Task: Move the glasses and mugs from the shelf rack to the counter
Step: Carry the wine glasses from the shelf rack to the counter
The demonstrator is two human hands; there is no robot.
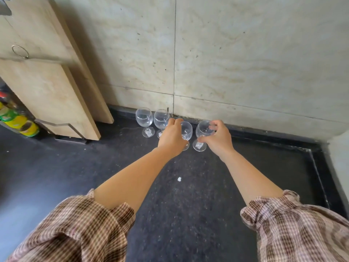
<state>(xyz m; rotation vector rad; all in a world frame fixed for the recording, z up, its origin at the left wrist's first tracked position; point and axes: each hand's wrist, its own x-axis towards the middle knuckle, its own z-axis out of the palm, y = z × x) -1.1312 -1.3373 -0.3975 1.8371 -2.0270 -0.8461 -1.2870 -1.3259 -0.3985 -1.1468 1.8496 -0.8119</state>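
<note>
Several clear stemmed wine glasses stand in a row on the black counter [188,195] near the back wall. The leftmost glass [144,118] and the second glass [160,119] stand free. My left hand [172,137] wraps the bowl of the third glass [187,130], whose foot rests on the counter. My right hand [217,138] grips the bowl of the fourth glass [203,129] at the right end, its foot [199,146] on the counter. The shelf rack is out of view.
Pale wooden cabinet doors [47,87] hang open at the left, with a metal handle [60,126]. Yellow and green jars [20,123] sit behind them. A small white scrap [179,179] lies on the counter. A raised black rim [317,176] borders the counter's right side.
</note>
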